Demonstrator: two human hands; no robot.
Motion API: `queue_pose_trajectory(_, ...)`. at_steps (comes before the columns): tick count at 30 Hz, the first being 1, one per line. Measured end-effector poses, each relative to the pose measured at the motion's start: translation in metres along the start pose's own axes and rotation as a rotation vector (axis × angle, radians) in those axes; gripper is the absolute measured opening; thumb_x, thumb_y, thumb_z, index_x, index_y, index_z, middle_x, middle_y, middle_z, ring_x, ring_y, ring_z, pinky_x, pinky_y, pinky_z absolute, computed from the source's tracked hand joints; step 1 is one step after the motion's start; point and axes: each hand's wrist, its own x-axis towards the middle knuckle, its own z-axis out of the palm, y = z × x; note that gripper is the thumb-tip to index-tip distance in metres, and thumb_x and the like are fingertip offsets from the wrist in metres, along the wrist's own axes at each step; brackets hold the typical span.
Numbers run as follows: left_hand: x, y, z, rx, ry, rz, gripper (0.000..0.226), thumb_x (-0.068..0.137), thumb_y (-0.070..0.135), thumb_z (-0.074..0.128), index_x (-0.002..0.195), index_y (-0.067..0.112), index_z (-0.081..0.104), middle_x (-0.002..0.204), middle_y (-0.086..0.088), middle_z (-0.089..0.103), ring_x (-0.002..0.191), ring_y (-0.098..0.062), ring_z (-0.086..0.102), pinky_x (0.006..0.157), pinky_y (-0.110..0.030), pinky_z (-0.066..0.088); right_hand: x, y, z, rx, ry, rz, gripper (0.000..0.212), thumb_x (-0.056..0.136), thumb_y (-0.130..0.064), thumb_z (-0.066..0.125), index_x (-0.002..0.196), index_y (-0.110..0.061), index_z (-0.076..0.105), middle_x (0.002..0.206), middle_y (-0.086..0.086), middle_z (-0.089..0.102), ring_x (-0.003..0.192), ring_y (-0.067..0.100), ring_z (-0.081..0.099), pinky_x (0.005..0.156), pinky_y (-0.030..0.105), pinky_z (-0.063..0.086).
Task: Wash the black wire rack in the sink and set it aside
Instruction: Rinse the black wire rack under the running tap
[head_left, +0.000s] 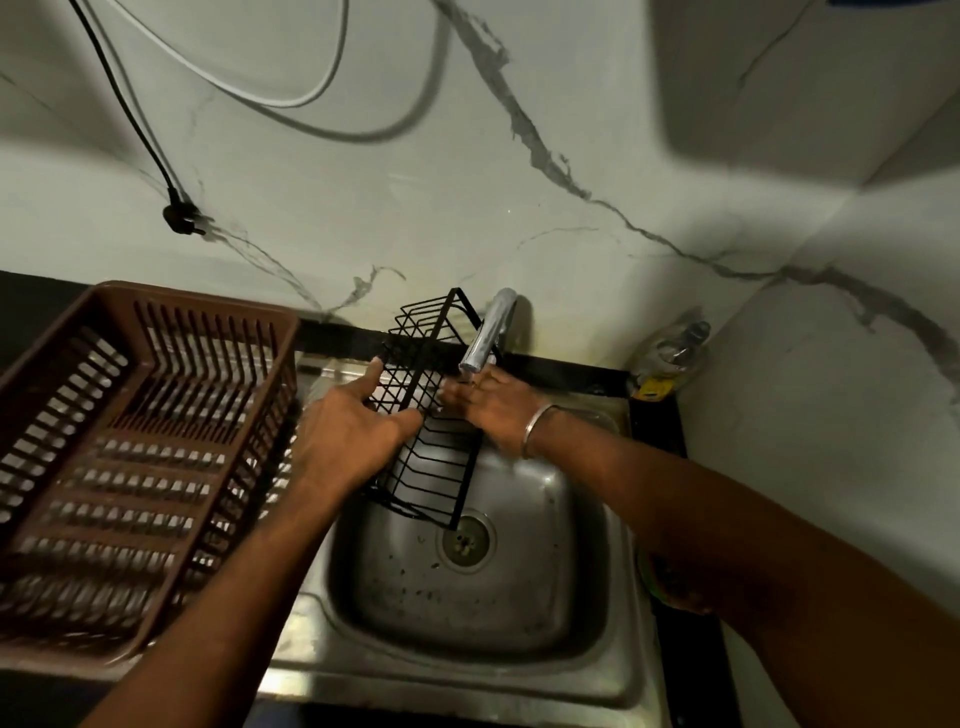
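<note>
Clearly the black wire rack (435, 347) is being held up over the sink (550, 603), tilted so that its far end leans toward the wall and its near end hangs just above the drain (465, 540). The tap (491, 332) points down beside the rack's right rail.

The left hand (353, 431) holds the rack on its left side, with the thumb hooked over a wire and the fingers lying along the outer frame. The right hand (493, 405) sits against the right rail under the spout. It is blurred, so I cannot tell whether it grips the rail or only rubs it.

By the look of it the rack is light and stiff: thin metal rods, mostly open space, so it should keep its shape when lifted by one edge. Wet coated wire is likely slippery, and the thin rods give little to squeeze. The best hold is probably on the thicker outer frame, or with fingers hooked through the gaps. Being long, it may swing and knock against the tap.

A brown plastic dish basket (135, 441) stands just to the left of the sink.
</note>
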Motion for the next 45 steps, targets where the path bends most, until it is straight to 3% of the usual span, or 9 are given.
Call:
queue_pose_trajectory(5,0.008,0.000,-0.007,-0.023,0.013,-0.011,0.100,0.053,0.070,0.069,0.150,0.047,0.054,0.147,-0.004,0.065,0.133,-0.029,0.061,0.114,-0.040,0.046,-0.006,-0.003,-0.011,0.049,0.014,0.019,0.077,0.087,-0.016,0.059,0.160,-0.019,0.033,0.163,0.006,0.039,0.150,0.030,0.034,0.124,0.047,0.020)
queue_pose_trajectory(8,0.018,0.000,-0.012,-0.043,-0.050,0.020,0.100,0.058,0.072,0.076,0.151,0.044,0.052,0.126,0.000,0.075,0.118,-0.028,0.069,0.112,-0.048,0.050,-0.003,-0.001,-0.013,0.076,0.043,0.024,0.056,0.096,-0.018,0.033,0.149,-0.016,0.051,0.151,0.006,0.054,0.139,0.032,0.050,0.116,0.047,0.037)
queue_pose_trajectory(10,0.023,0.001,-0.018,-0.095,-0.113,0.049,0.109,0.059,0.082,0.075,0.155,0.041,0.048,0.139,-0.003,0.069,0.123,-0.030,0.068,0.112,-0.052,0.050,-0.002,-0.007,-0.010,0.087,0.060,0.001,0.055,0.095,-0.019,0.026,0.134,-0.013,0.064,0.134,0.008,0.066,0.123,0.032,0.062,0.103,0.045,0.047)
queue_pose_trajectory(16,0.009,-0.014,-0.019,-0.630,0.114,0.210,0.075,0.083,0.068,0.076,0.144,0.025,0.062,0.131,0.002,0.072,0.122,-0.019,0.068,0.100,-0.034,0.058,-0.007,-0.024,-0.006,0.279,0.289,0.203,0.049,0.079,-0.001,0.045,0.119,-0.007,0.072,0.118,0.014,0.074,0.109,0.033,0.070,0.094,0.044,0.057)
queue_pose_trajectory(22,-0.015,-0.018,0.025,-0.572,0.275,0.112,0.125,0.077,0.062,0.086,0.168,0.038,0.005,0.177,-0.001,0.014,0.161,-0.016,0.018,0.130,-0.039,0.020,0.008,-0.038,-0.033,0.370,0.248,0.328,0.046,0.086,-0.004,0.058,0.127,-0.019,0.068,0.123,0.010,0.070,0.116,0.033,0.064,0.099,0.041,0.051)
queue_pose_trajectory(27,0.016,-0.024,0.014,-0.617,0.420,0.072,0.094,0.071,0.046,0.076,0.158,0.028,0.043,0.142,0.004,0.065,0.125,-0.015,0.065,0.114,-0.044,0.050,0.001,-0.038,-0.022,0.413,0.149,0.192,0.050,0.090,-0.012,0.059,0.137,-0.027,0.061,0.115,0.006,0.072,0.101,0.030,0.067,0.080,0.038,0.055)
queue_pose_trajectory(32,0.017,-0.011,0.003,-0.527,0.412,0.122,0.093,0.078,0.037,0.075,0.163,0.031,0.036,0.129,0.031,0.061,0.105,-0.003,0.072,0.106,-0.038,0.056,0.001,-0.019,-0.012,0.304,0.136,0.116,0.071,0.086,-0.010,0.065,0.153,-0.012,0.042,0.151,0.013,0.052,0.139,0.030,0.049,0.119,0.043,0.037)
queue_pose_trajectory(38,0.026,0.004,-0.016,-0.264,0.267,0.116,0.105,0.068,0.061,0.065,0.162,0.040,0.026,0.138,-0.007,0.069,0.115,-0.039,0.070,0.101,-0.054,0.057,-0.011,0.009,0.006,-0.203,0.170,-0.160,0.060,0.095,-0.027,0.054,0.153,-0.023,0.044,0.160,0.007,0.042,0.151,0.037,0.032,0.123,0.064,0.012)
queue_pose_trajectory(45,0.030,0.021,-0.026,-0.264,0.198,0.060,0.113,0.060,0.063,0.066,0.163,0.027,0.038,0.150,-0.005,0.062,0.128,-0.027,0.063,0.114,-0.045,0.049,-0.022,-0.002,0.018,-0.190,0.149,-0.271,0.073,0.097,-0.045,0.055,0.158,-0.009,0.035,0.167,0.014,0.028,0.156,0.031,0.022,0.125,0.052,0.019)
